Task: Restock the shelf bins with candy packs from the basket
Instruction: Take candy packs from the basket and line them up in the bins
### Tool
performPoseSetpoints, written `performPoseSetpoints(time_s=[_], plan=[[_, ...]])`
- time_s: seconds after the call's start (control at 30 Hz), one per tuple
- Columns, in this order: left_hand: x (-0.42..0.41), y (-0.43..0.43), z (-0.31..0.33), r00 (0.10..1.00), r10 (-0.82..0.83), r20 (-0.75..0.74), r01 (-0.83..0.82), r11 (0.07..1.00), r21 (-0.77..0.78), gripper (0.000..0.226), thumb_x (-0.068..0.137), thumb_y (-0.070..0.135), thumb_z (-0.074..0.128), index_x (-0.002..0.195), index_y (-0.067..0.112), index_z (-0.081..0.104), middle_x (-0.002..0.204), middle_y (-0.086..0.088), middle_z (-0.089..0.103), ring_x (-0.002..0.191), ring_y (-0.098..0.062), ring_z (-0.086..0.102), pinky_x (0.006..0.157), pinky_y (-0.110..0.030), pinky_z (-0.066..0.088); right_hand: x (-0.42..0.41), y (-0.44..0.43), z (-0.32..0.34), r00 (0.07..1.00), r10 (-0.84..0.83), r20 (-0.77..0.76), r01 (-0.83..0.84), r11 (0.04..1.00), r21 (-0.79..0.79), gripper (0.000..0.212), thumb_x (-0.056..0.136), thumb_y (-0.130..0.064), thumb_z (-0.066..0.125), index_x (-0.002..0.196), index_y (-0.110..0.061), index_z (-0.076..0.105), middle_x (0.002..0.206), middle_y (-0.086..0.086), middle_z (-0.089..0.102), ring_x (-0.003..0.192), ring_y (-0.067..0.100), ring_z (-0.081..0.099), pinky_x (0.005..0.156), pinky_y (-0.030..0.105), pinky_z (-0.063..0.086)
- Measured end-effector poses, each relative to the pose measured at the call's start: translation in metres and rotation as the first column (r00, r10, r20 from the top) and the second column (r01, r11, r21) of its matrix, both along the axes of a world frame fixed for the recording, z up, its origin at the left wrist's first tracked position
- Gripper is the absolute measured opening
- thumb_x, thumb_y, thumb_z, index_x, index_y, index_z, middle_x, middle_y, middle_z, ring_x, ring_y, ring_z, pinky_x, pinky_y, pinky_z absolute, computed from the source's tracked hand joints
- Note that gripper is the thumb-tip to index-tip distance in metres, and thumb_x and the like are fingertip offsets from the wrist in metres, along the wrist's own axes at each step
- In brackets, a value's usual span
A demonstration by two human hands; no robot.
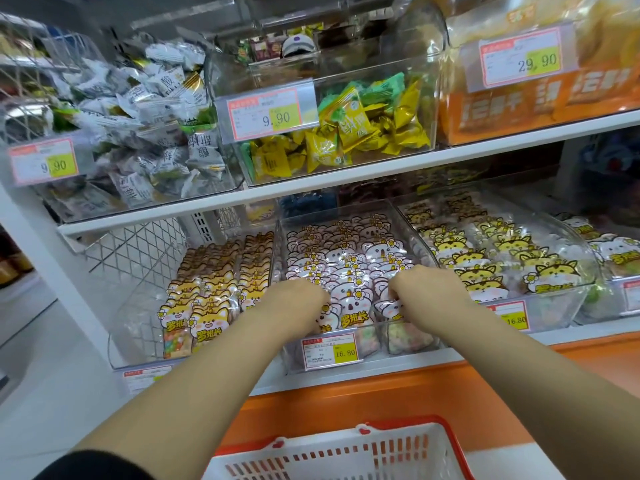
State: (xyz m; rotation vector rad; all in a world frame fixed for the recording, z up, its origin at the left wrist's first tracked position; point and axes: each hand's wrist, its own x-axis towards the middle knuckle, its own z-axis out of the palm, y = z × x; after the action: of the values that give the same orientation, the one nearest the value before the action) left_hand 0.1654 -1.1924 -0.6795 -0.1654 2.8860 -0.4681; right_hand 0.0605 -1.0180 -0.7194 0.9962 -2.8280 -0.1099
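Dozens of pink-and-white candy packs (349,265), upright in rows inside the middle clear bin (332,212) on the lower shelf (588,332). Both hands down among the front rows. Left hand (304,301) knuckles-up, fingers buried out of sight, so grip impossible to tell. Right hand (424,289) with fingertips curled round the top edge of one of the candy packs. Price tag (329,351) reading 16.80 on the bin's front. Just left, a bin of orange fox packs (214,292); just right, a bin of yellow cat packs (485,261). Lower down, at the bottom edge of view, a white basket (398,422) with a red rim, in front of an orange base panel (381,393). Higher up, on the white upper shelf (346,178), clear bins of white-and-green wrapped sweets (138,116) and yellow-and-green sweets (349,133), with orange boxes (540,105) at far right. Wire mesh (138,251) at the lower shelf's left end; pale floor (31,368) beyond.
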Motion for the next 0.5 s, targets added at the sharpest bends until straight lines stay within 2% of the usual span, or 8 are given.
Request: performPoseSetpoints(time_s=[0.07, 0.17, 0.27, 0.37, 0.43, 0.5], plan=[[-0.007, 0.001, -0.002, 0.999, 0.017, 0.032, -0.018, 1.0, 0.022, 0.026, 0.092, 0.027, 0.069, 0.112, 0.013, 0.062, 0.103, -0.008, 0.062, 0.103, -0.03, 0.062, 0.073, -0.035, 0.045, -0.002, -0.002, 0.003, 1.0, -0.009, 0.029, 0.009, 1.0, 0.026, 0.025, 0.088, -0.008, 0.06, 0.106, -0.025, 0.068, 0.1, 0.0, 0.068, 0.092, 0.024, 0.067, 0.069, 0.031, 0.048], [-0.01, -0.003, -0.003, 0.996, 0.053, 0.073, -0.057, 0.997, 0.05, 0.032, 0.091, 0.03, 0.069, 0.117, 0.014, 0.063, 0.115, -0.01, 0.064, 0.098, -0.027, 0.058, 0.074, -0.034, 0.045, -0.002, -0.002, 0.008, 0.997, -0.019, 0.071, 0.016, 0.999, 0.039, 0.02, 0.088, -0.007, 0.06, 0.1, -0.021, 0.067, 0.094, 0.001, 0.065, 0.09, 0.025, 0.066, 0.067, 0.031, 0.045], [-0.009, -0.011, -0.005, 0.992, 0.07, 0.109, -0.071, 0.997, 0.004, 0.033, 0.094, 0.028, 0.064, 0.124, 0.015, 0.062, 0.122, -0.011, 0.063, 0.108, -0.03, 0.059, 0.08, -0.036, 0.047, -0.002, 0.0, 0.008, 0.994, 0.005, 0.107, -0.009, 0.999, 0.034, 0.016, 0.087, -0.003, 0.059, 0.088, -0.02, 0.06, 0.08, -0.001, 0.054, 0.08, 0.027, 0.06, 0.068, 0.033, 0.047], [-0.011, -0.014, -0.009, 0.989, 0.092, 0.118, -0.085, 0.994, -0.066, 0.028, 0.094, 0.022, 0.063, 0.121, 0.015, 0.062, 0.118, -0.011, 0.063, 0.11, -0.032, 0.061, 0.077, -0.037, 0.046, -0.001, 0.006, 0.007, 0.994, 0.046, 0.097, -0.049, 0.998, 0.032, 0.023, 0.089, -0.004, 0.056, 0.073, -0.017, 0.047, 0.067, -0.002, 0.043, 0.073, 0.028, 0.052, 0.064, 0.031, 0.043], [-0.013, -0.012, -0.014, 0.992, 0.09, 0.083, -0.082, 0.991, -0.103, 0.027, 0.092, 0.018, 0.065, 0.119, 0.014, 0.064, 0.117, -0.011, 0.064, 0.108, -0.031, 0.063, 0.076, -0.036, 0.046, 0.003, 0.01, 0.004, 0.996, 0.055, 0.071, -0.057, 0.998, 0.031, 0.016, 0.094, -0.009, 0.052, 0.081, -0.018, 0.05, 0.067, -0.002, 0.039, 0.074, 0.028, 0.049, 0.066, 0.031, 0.039], [-0.011, -0.011, -0.015, 0.995, 0.076, 0.069, -0.068, 0.991, -0.116, 0.024, 0.093, 0.015, 0.062, 0.118, 0.013, 0.064, 0.118, -0.011, 0.064, 0.11, -0.031, 0.063, 0.076, -0.035, 0.042, 0.014, 0.012, 0.001, 0.996, 0.083, 0.021, -0.083, 0.996, 0.008, 0.008, 0.094, -0.016, 0.055, 0.099, -0.02, 0.059, 0.075, -0.002, 0.051, 0.083, 0.027, 0.052, 0.073, 0.033, 0.04]])
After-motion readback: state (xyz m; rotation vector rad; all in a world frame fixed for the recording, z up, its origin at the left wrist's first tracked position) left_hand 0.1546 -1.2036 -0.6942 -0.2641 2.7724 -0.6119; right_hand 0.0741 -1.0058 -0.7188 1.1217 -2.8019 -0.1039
